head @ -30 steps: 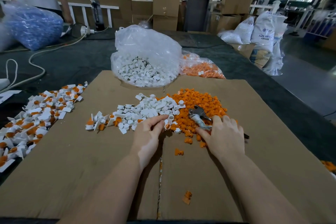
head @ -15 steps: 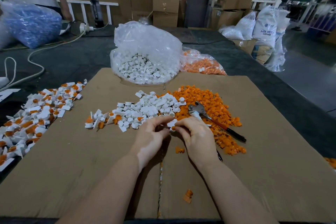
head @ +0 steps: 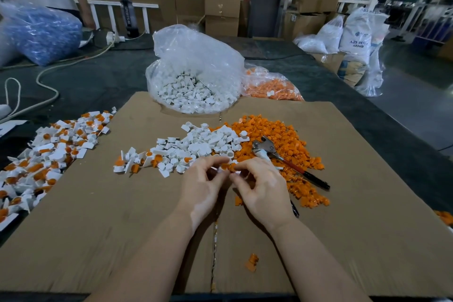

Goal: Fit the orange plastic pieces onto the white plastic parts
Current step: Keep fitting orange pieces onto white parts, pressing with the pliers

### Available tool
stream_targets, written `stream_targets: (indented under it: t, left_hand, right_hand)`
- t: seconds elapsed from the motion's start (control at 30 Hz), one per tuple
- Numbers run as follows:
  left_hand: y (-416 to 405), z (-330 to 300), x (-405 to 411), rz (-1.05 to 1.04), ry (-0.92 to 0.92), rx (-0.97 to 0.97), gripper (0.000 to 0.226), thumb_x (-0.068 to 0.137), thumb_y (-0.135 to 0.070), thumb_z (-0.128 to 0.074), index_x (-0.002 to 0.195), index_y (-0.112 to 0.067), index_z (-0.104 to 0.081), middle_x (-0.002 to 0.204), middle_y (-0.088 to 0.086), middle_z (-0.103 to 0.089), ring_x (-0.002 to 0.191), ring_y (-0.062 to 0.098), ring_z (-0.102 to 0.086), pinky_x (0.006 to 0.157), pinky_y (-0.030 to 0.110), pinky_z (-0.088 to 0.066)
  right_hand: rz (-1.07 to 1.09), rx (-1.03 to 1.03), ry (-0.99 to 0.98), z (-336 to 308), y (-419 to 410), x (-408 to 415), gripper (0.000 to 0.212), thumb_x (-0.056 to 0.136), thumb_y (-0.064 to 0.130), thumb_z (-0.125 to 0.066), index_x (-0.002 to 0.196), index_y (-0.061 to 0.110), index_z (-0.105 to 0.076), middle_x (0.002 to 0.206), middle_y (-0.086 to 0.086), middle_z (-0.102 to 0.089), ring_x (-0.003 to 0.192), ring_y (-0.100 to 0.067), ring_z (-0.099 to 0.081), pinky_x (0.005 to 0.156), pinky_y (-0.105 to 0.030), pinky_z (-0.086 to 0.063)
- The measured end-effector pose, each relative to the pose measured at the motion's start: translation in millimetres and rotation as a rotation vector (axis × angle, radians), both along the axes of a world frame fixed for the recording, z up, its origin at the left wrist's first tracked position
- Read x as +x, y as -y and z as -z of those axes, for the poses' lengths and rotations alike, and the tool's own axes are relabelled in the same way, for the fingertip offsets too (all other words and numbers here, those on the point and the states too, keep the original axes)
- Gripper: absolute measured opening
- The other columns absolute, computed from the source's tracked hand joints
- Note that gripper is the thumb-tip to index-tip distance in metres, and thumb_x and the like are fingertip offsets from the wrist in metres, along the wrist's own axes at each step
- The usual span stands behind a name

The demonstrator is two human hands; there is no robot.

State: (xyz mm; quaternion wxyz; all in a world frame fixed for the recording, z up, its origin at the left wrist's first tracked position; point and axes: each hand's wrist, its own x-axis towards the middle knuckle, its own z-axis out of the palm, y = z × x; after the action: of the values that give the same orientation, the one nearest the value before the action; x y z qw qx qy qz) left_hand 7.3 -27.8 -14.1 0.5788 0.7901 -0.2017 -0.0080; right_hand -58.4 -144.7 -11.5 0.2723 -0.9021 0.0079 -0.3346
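Note:
A heap of loose white parts point(head: 196, 147) lies mid-cardboard, with a heap of orange pieces point(head: 274, 135) to its right. My left hand point(head: 203, 186) and my right hand point(head: 262, 186) meet just in front of both heaps, fingertips together. Between the fingertips I see an orange piece point(head: 226, 166) and a small white part point(head: 221, 172). My left hand pinches the white part and my right hand pinches the orange piece. A pile of fitted white-and-orange parts point(head: 46, 154) lies at the left edge.
Pliers with a red-black handle point(head: 289, 163) lie on the orange heap. A clear bag of white parts point(head: 193, 73) and a bag of orange pieces point(head: 272, 86) stand behind the cardboard sheet point(head: 122, 216). Stray orange pieces point(head: 251, 262) lie near me. A person stands far left.
My right hand left the pliers and orange heap and came left to meet my left hand. Both hands now hold the small pieces together, slightly nearer to me.

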Motion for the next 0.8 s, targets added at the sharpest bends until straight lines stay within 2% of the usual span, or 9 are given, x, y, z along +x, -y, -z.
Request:
stream_targets:
  t: [0.07,0.13,0.27,0.37,0.43,0.5,0.57,0.67,0.8]
  left_hand:
    - [-1.1,1.4,1.1,-0.112,0.011,-0.045,0.022,0.085,-0.008,-0.063,0.092,-0.029,-0.066,0.098,0.005,-0.060,0.083,0.009,-0.057,0.076,0.016,-0.043]
    - [-3.0,2.5,3.1,-0.229,0.030,-0.082,0.021,0.085,-0.006,-0.061,0.090,-0.025,-0.066,0.096,0.003,-0.055,0.079,-0.004,-0.054,0.071,0.002,-0.037]
    - [-6.1,4.0,9.7,-0.472,0.025,-0.128,0.019,0.088,-0.004,-0.057,0.102,-0.011,-0.067,0.092,-0.005,-0.043,0.072,-0.003,-0.049,0.063,-0.007,-0.029]
    - [-7.7,3.9,13.3,-0.563,-0.018,-0.139,0.030,0.090,-0.001,-0.051,0.118,-0.007,-0.059,0.110,0.002,-0.036,0.072,0.001,-0.045,0.067,-0.006,-0.026]
    - [-7.5,4.2,14.4,-0.573,-0.057,-0.088,0.041,0.091,-0.003,-0.051,0.132,-0.006,-0.047,0.126,0.010,-0.032,0.083,0.006,-0.046,0.075,-0.001,-0.022]
    - [-6.6,4.3,14.8,-0.570,-0.086,-0.020,0.048,0.092,-0.004,-0.050,0.138,-0.006,-0.039,0.141,0.014,-0.023,0.109,0.018,-0.046,0.083,0.005,-0.021]
    - [-5.4,3.3,14.1,-0.559,-0.099,0.043,0.052,0.092,-0.005,-0.049,0.142,-0.007,-0.033,0.149,0.014,-0.015,0.128,0.028,-0.034,0.097,0.017,-0.024]
    - [-4.8,2.5,12.2,-0.534,-0.094,0.103,0.056,0.093,-0.006,-0.048,0.145,-0.009,-0.027,0.155,0.012,-0.005,0.140,0.029,-0.015,0.110,0.030,-0.019]
    - [-3.9,4.8,10.0,-0.497,-0.018,0.122,0.056,0.092,-0.005,-0.051,0.143,-0.012,-0.032,0.156,0.007,-0.003,0.144,0.021,0.003,0.112,0.028,-0.008]
  right_hand:
    - [-0.054,-0.048,-0.013,-0.2,-0.4,-4.5,0.008,0.075,0.015,-0.070,0.080,0.012,-0.064,0.075,0.002,-0.061,0.071,-0.013,-0.056,0.062,-0.023,-0.046]
    - [-0.112,-0.132,-0.069,0.5,-1.8,-7.7,0.009,0.073,0.017,-0.067,0.078,0.013,-0.061,0.075,0.004,-0.059,0.068,-0.012,-0.057,0.058,-0.024,-0.048]
    - [-0.116,-0.261,-0.145,3.4,-2.8,-6.6,0.008,0.073,0.012,-0.069,0.076,0.011,-0.061,0.073,0.001,-0.058,0.066,-0.019,-0.058,0.053,-0.029,-0.049]
    - [-0.098,-0.266,-0.145,3.5,-1.8,-3.9,0.009,0.077,0.011,-0.072,0.076,0.008,-0.064,0.074,-0.003,-0.060,0.067,-0.020,-0.059,0.058,-0.028,-0.049]
    - [-0.085,-0.252,-0.147,3.4,-1.0,-2.5,0.011,0.077,0.012,-0.073,0.076,0.006,-0.065,0.074,-0.005,-0.061,0.069,-0.022,-0.059,0.061,-0.029,-0.049]
    - [-0.068,-0.235,-0.159,3.4,-0.3,-1.3,0.013,0.079,0.014,-0.072,0.078,0.004,-0.066,0.078,-0.008,-0.061,0.074,-0.024,-0.059,0.065,-0.033,-0.050]
    - [-0.054,-0.236,-0.161,3.8,0.0,-0.7,0.014,0.080,0.015,-0.071,0.080,0.002,-0.067,0.080,-0.010,-0.061,0.077,-0.025,-0.058,0.068,-0.036,-0.050]
    - [-0.050,-0.240,-0.160,3.9,-0.8,-0.4,0.012,0.079,0.013,-0.072,0.078,0.001,-0.068,0.079,-0.011,-0.060,0.075,-0.026,-0.059,0.067,-0.034,-0.052]
    - [-0.039,-0.236,-0.160,4.5,-0.4,0.4,0.014,0.079,0.013,-0.072,0.075,0.001,-0.067,0.079,-0.011,-0.059,0.075,-0.025,-0.058,0.066,-0.033,-0.049]
